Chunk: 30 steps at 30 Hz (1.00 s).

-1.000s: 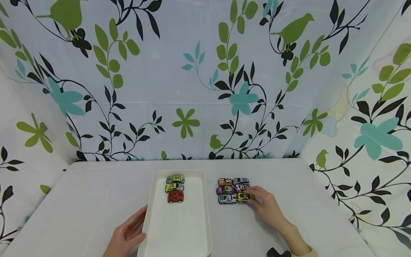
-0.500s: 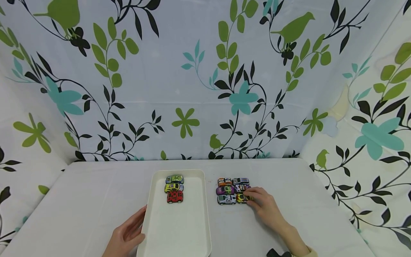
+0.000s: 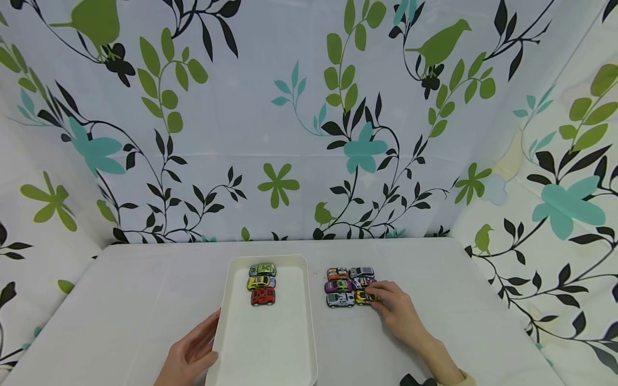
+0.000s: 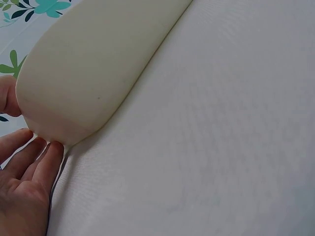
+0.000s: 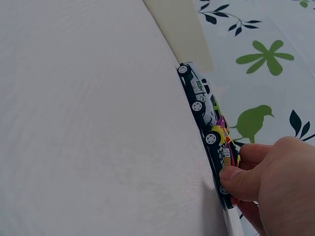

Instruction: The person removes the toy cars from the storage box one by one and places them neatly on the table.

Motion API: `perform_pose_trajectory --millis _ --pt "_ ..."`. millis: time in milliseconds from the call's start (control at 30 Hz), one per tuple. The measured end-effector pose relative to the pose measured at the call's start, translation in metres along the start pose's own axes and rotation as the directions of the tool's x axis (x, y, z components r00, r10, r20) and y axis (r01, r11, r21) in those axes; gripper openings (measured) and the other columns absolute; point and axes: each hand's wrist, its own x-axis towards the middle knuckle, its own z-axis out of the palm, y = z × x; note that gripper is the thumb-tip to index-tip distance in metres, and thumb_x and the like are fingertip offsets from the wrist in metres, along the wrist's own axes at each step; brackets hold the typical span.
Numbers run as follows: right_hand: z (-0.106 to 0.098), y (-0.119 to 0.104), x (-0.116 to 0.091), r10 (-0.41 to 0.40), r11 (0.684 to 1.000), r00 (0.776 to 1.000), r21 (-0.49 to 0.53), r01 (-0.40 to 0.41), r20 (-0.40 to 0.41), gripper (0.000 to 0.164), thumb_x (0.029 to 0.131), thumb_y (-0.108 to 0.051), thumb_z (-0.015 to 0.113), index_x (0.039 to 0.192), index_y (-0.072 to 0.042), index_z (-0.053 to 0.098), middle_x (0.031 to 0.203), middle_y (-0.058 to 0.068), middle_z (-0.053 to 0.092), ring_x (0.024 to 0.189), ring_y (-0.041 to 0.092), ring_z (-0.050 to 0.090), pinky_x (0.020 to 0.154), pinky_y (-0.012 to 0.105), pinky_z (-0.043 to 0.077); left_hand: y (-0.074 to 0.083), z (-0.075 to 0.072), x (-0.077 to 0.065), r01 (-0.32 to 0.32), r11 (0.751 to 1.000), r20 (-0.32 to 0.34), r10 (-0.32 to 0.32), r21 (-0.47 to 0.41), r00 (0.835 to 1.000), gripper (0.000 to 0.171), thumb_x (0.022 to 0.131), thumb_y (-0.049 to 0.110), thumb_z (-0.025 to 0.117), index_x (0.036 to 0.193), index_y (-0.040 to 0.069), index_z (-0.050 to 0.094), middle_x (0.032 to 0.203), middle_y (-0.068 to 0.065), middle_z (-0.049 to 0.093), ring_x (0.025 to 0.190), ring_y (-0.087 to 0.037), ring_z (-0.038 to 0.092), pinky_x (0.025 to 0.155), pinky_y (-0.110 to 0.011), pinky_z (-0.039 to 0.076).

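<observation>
In the head view, my right hand (image 3: 398,313) pinches a yellow toy car (image 5: 225,150) at the near right of a cluster on the table. The right wrist view shows my thumb on the car's side. A white toy car (image 3: 340,300) stands end to end with it; behind are a purple car (image 3: 338,286), an orange car (image 3: 337,273), a silver car (image 3: 361,272) and one partly hidden by my fingers. My left hand (image 3: 189,351) holds the left side of a white tray (image 3: 263,348), fingertips low against its outer wall in the left wrist view.
Inside the tray's far part, a red spotted car (image 3: 263,296), a yellow car (image 3: 261,282) and a green car (image 3: 262,269) stand in a column. A black object (image 3: 416,380) lies by my right forearm. A patterned cloth (image 3: 309,118) hangs behind the table.
</observation>
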Motion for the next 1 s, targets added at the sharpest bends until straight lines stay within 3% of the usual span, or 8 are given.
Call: perform_pose_trajectory --millis 333,700,1000 --pt "0.001 0.000 -0.002 0.016 1.000 1.000 0.005 -0.016 0.001 0.043 0.071 0.015 0.079 0.106 -0.009 0.076 0.114 0.000 0.068 0.109 0.021 0.064 0.091 0.040 0.059 0.001 0.001 0.001 0.025 1.000 -0.024 -0.024 0.015 0.999 0.068 0.089 -0.014 0.059 0.144 -0.026 0.021 0.142 0.019 0.053 0.129 0.005 0.049 0.102 -0.015 0.047" --pt "-0.005 -0.008 0.003 0.053 0.998 0.999 0.029 -0.052 -0.006 0.043 0.071 0.010 0.082 0.109 -0.009 0.075 0.116 0.001 0.069 0.112 0.022 0.064 0.096 0.043 0.056 0.000 0.001 0.000 0.023 1.000 -0.017 -0.023 0.002 1.000 0.067 0.090 -0.013 0.059 0.145 -0.024 0.022 0.144 0.018 0.052 0.130 0.004 0.048 0.103 -0.015 0.046" --pt "-0.007 -0.029 0.014 -0.037 0.998 0.999 0.052 0.036 0.016 0.044 0.069 0.011 0.083 0.109 -0.005 0.074 0.114 0.010 0.069 0.108 0.028 0.065 0.090 0.044 0.059 0.002 0.001 0.000 0.020 1.000 -0.008 -0.019 0.017 1.000 0.067 0.091 -0.013 0.058 0.145 -0.024 0.022 0.144 0.018 0.051 0.131 0.005 0.047 0.103 -0.014 0.046"
